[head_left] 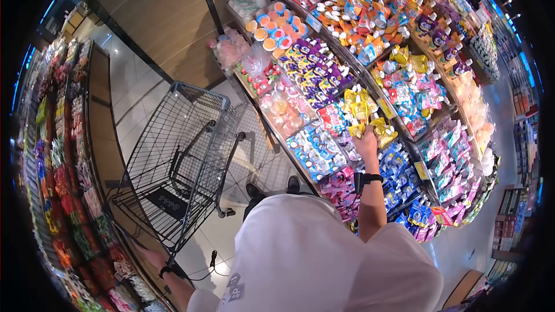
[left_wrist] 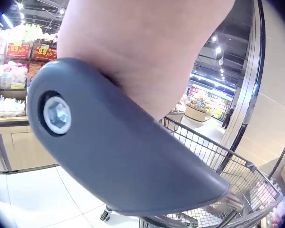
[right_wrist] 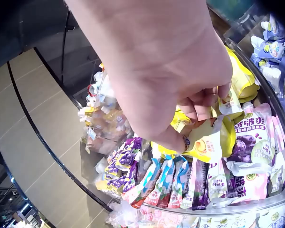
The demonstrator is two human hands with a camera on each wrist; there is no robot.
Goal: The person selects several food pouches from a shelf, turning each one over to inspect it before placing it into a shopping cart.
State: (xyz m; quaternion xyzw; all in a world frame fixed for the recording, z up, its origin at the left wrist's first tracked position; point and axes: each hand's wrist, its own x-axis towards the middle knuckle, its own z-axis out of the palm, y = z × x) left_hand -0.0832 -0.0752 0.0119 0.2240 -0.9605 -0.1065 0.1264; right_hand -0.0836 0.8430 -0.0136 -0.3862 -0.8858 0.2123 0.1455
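My right hand (head_left: 366, 143) reaches into a bin of yellow pouches on the tiered display. In the right wrist view, thumb and curled fingers pinch a yellow snack pouch (right_wrist: 206, 145) with a fruit picture. Purple-and-white pouches (right_wrist: 249, 142) stand close beside it, and more yellow pouches (right_wrist: 243, 78) lie behind the hand. Down at the left, my left hand (head_left: 151, 259) holds the handle of a shopping cart (head_left: 199, 101). The left wrist view shows its palm against the handle's grey end piece (left_wrist: 118, 147); its fingers are hidden there.
Purple pouches (head_left: 315, 72), blue pouches (head_left: 399, 167) and orange-topped cups (head_left: 270, 43) fill neighbouring bins. Clear dividers and raised rims separate the rows. Another stocked shelf (head_left: 69, 167) borders the aisle at left. A black cable (head_left: 214, 263) shows above the tiled floor near the cart.
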